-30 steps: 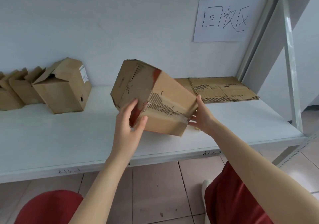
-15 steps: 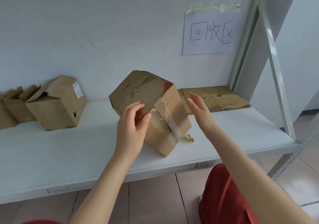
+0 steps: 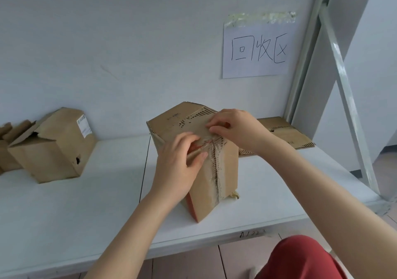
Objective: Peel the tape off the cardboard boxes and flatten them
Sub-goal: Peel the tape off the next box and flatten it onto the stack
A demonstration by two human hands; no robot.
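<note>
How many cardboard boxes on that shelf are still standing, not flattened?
3 in view: the middle box being handled at centre; a labelled box to its left; a third box cut off by the left edge. More may hide beyond it.

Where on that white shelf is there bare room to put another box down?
Widest bare patch: the shelf between the open box at left and the taped box. A smaller one lies right of it, before the flattened cardboard. Crowded: the far left end and back right corner; a small scrap sits by the taped box.
</note>
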